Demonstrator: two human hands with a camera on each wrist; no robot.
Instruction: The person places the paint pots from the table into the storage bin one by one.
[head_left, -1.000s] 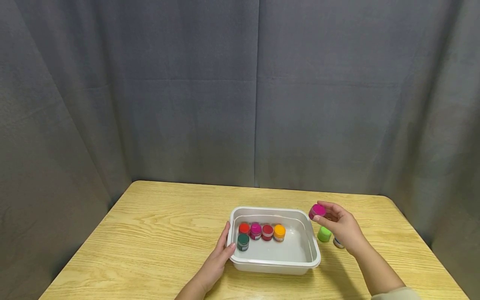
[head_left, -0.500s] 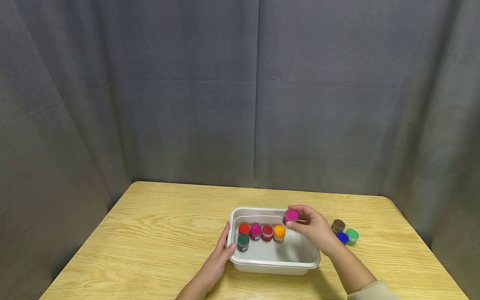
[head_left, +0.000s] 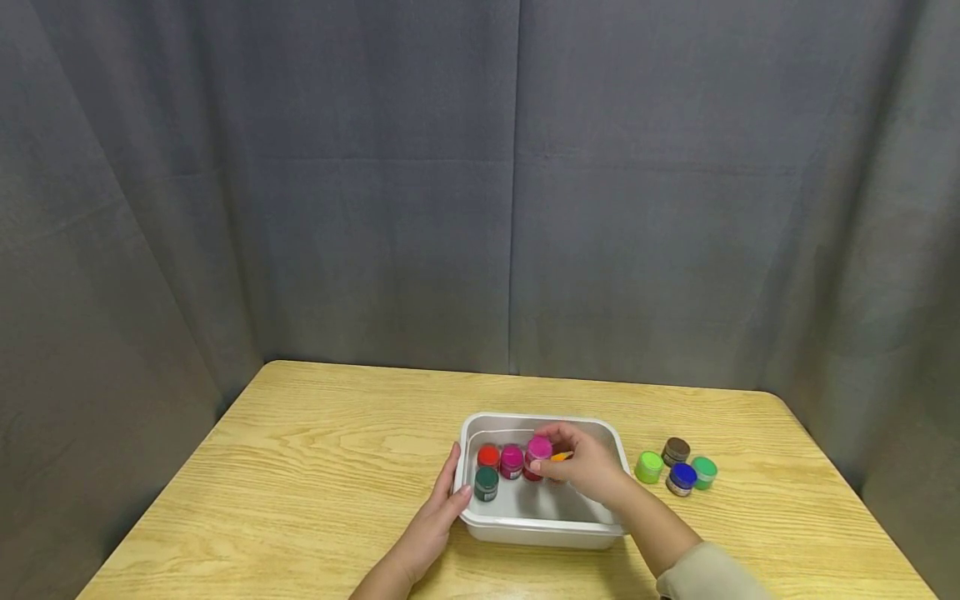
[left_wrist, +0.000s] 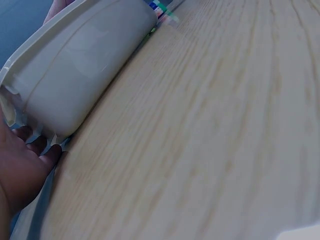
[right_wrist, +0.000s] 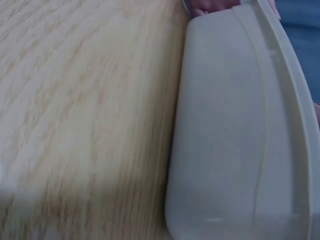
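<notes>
My right hand (head_left: 588, 468) pinches a small paint jar with a magenta lid (head_left: 539, 448) over the inside of a white plastic tub (head_left: 540, 536). Directly beneath it is a jar with a dark red lid, mostly covered. At the tub's left end, my left hand (head_left: 435, 521) grips the wall, its thumb at the rim and its fingers (left_wrist: 37, 146) along the outside. Inside stand jars with a red lid (head_left: 488, 456), a purple lid (head_left: 512, 460) and a dark green lid (head_left: 486, 483). An orange-lidded jar (head_left: 562, 457) is partly hidden behind the right hand.
Right of the tub, several more jars stand close together on the wooden table (head_left: 337, 467): light green (head_left: 649, 467), brown (head_left: 676, 451), blue (head_left: 682, 478) and green (head_left: 704, 472). A grey curtain (head_left: 390, 208) hangs behind the table.
The right hand has carried the magenta-lidded jar leftward from beside the tub's right end to above the row of jars inside. The left hand and the tub have stayed in place.
</notes>
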